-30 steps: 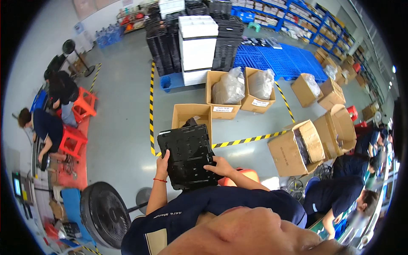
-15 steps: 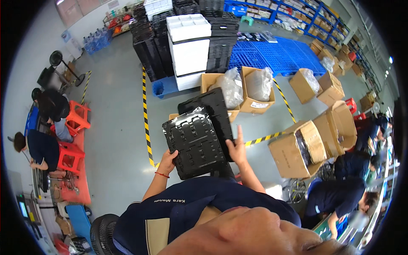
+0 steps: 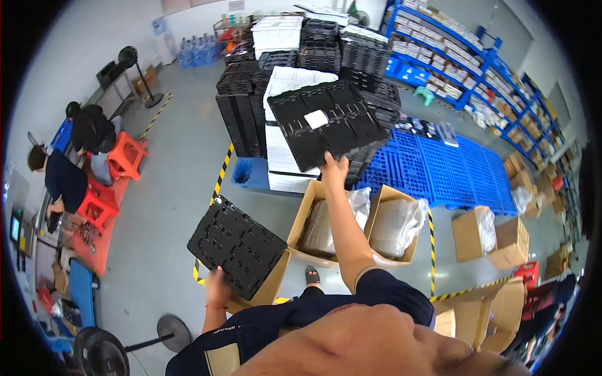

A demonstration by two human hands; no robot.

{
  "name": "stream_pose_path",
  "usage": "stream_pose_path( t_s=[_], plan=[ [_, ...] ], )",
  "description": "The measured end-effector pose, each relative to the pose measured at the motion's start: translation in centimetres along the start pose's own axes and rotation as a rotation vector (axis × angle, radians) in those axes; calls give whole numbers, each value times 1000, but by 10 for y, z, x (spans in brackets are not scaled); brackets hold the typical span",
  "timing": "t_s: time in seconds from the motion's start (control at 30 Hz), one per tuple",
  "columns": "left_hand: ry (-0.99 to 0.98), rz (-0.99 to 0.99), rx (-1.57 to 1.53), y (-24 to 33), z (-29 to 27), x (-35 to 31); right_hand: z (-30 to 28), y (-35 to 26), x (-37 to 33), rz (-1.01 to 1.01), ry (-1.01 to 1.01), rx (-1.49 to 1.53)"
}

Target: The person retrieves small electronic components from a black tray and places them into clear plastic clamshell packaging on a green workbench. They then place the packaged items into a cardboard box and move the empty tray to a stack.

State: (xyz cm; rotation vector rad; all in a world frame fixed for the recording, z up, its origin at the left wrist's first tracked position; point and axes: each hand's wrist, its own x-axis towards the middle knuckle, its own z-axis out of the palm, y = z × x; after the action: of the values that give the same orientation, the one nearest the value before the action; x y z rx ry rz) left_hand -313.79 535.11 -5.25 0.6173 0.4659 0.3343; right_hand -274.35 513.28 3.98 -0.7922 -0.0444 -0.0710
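Observation:
My left hand (image 3: 217, 289), a little blurred, grips the near edge of a black moulded plastic tray (image 3: 237, 247) with recessed shapes, tilted above the floor at the left. With my right arm stretched forward, my right hand (image 3: 334, 169) pinches the near edge of a second black plastic tray (image 3: 295, 135), which has a blank-looking white label (image 3: 316, 119). That tray is lifted in front of a tall white stack (image 3: 282, 169) and black tray stacks (image 3: 241, 122); whether it touches them I cannot tell. Below my right forearm are cardboard boxes (image 3: 301, 219) with plastic-wrapped contents.
Blue pallets (image 3: 448, 166) lie at the right, with blue shelving (image 3: 464, 56) behind. Yellow-black tape (image 3: 431, 250) marks the floor. A pedestal fan (image 3: 103, 351) stands at lower left. Two people sit by red stools (image 3: 97, 203) at the left. Opened cartons (image 3: 501, 313) stand at lower right.
The two trays, held together before, are now apart. My right hand has carried one forward and up toward the stacks; the other stays in my left hand. The view has shifted toward the stacks.

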Motion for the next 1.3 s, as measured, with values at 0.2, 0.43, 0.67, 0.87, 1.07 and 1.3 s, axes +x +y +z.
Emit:
stream_pose_path(
  t_s=[0.2, 0.43, 0.67, 0.87, 1.07, 1.3],
  plan=[
    [147, 103, 85, -36, 75, -3, 79, 66, 154, 101, 92, 60],
    [371, 176, 48, -72, 95, -18, 100, 126, 232, 347, 43, -258],
    [325, 170, 42, -79, 88, 7, 105, 106, 235, 623, -257, -499],
    [189, 84, 18, -68, 129, 53, 72, 56, 241, 600, -422, -724],
    [-98, -126, 43, -75, 144, 124, -72, 8, 121, 535, -358, -622],
    [-333, -330, 78, -126, 256, 185, -464, -60, -128, 1074, 348, -1001]
  ],
)
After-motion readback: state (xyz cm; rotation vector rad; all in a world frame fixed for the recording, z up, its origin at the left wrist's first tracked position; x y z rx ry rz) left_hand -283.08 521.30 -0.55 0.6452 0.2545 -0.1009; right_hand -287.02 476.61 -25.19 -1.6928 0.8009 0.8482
